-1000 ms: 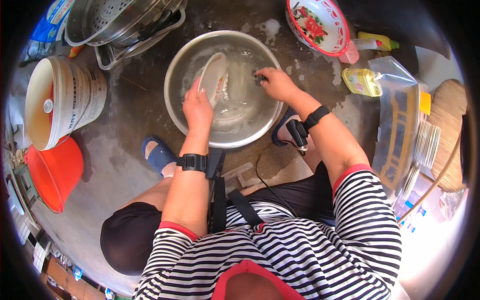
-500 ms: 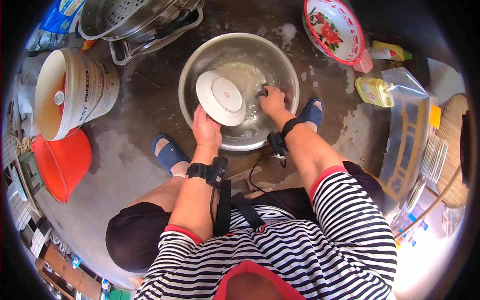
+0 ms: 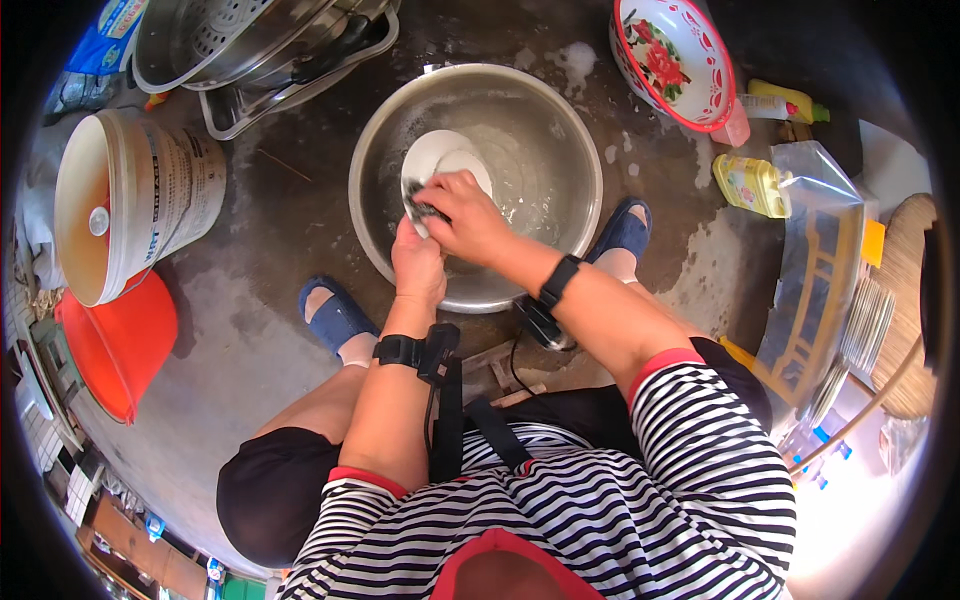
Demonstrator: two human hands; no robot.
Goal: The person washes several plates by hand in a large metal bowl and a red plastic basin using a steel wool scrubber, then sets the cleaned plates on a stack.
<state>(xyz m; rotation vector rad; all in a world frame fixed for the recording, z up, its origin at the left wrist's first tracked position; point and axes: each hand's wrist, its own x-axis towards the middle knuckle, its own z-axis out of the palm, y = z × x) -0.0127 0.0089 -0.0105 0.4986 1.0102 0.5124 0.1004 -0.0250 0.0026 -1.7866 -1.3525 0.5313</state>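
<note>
Apparently at the scrubbing step, left fingers clamp the near edge of a white plate, right fingers grip a dark scourer; next stroke likely needs steady support.

White plate, tilted, over the metal basin, dark scrubber against it.

Grey floor, dark and wet farther out; bright light at lower right.
</note>
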